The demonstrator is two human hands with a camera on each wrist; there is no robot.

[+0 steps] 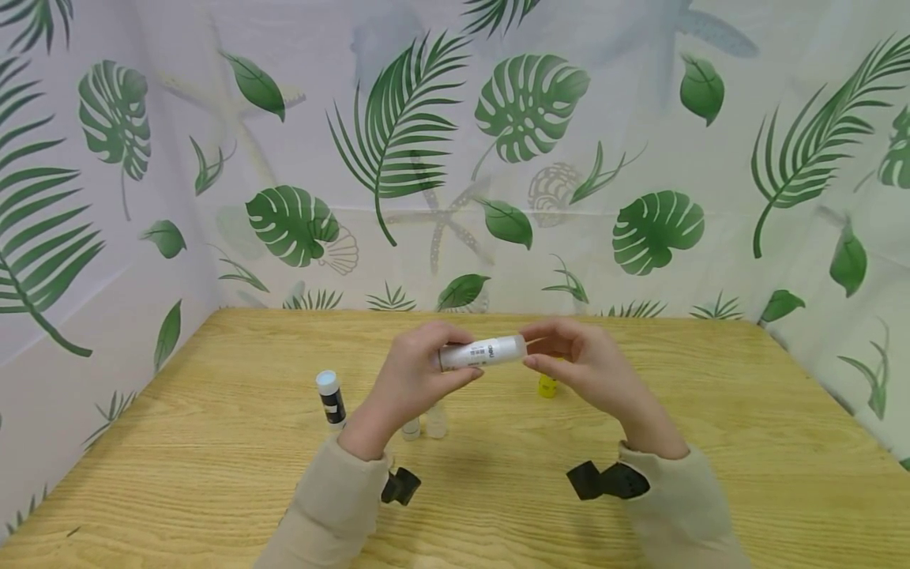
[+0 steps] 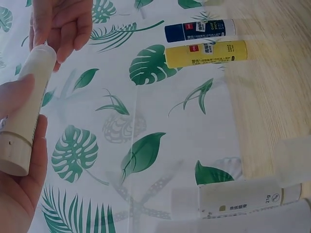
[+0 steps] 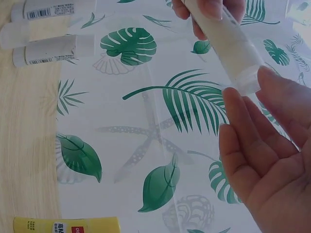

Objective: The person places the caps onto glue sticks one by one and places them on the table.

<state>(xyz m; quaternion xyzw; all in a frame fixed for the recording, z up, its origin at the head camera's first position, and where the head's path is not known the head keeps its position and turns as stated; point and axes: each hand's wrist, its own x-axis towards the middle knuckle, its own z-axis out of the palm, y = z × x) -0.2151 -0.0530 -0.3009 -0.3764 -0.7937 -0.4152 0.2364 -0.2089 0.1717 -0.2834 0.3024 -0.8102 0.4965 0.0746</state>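
A white glue stick (image 1: 479,352) with dark printing is held up above the table, lying nearly level. My left hand (image 1: 415,367) grips its body, thumb on the near side and fingers behind. At the other end, my right hand (image 1: 579,359) pinches the translucent cap (image 3: 249,83) between thumb and fingertips, the other fingers loosely bent. A yellow glue stick (image 2: 206,53) stands beside a navy glue stick (image 2: 199,30), which my right hand hides in the head view. Another white glue stick (image 2: 250,199) stands near a loose translucent cap (image 2: 295,158).
On the left of the wooden table (image 1: 235,474) stands a white-capped tube (image 1: 332,397) with a dark band. A leaf-patterned sheet (image 1: 441,158) hangs along the table's back and sides. Black wrist mounts (image 1: 611,480) stick out at the cuffs.
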